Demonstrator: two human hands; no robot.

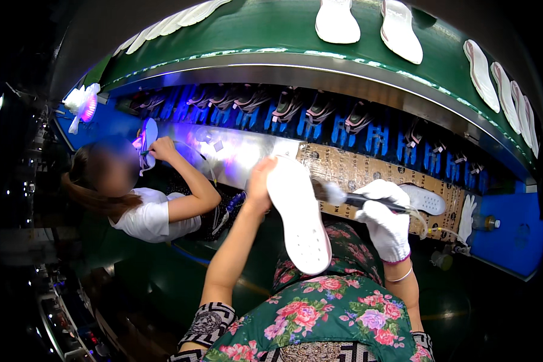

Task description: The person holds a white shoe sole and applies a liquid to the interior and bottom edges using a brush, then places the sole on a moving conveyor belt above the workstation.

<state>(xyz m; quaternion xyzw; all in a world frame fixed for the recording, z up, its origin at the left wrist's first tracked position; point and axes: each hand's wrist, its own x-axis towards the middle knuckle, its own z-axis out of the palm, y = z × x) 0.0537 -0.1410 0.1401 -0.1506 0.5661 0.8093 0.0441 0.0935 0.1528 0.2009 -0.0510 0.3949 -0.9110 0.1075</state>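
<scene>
My bare left hand [259,184] is closed on the edge of a white shoe sole [300,226] near its far end. The sole hangs tilted in front of my flowered apron, its near end showing small holes. In a white knitted glove, my right hand [385,222] is closed round the dark handle of a brush. The brush [333,193] has a pale, motion-blurred head close to the sole's right edge; I cannot tell whether it touches. A thin clear hose [425,226] runs beside the gloved hand toward the right.
Cardboard [344,160] covers the bench, bearing another sole [425,199]. A spare glove [467,218] and a bottle [487,223] are at the right. Shoe uppers [286,107] stand on blue holders behind. Above runs a green belt [265,30] with soles. At left, a co-worker [157,211] handles a shoe part.
</scene>
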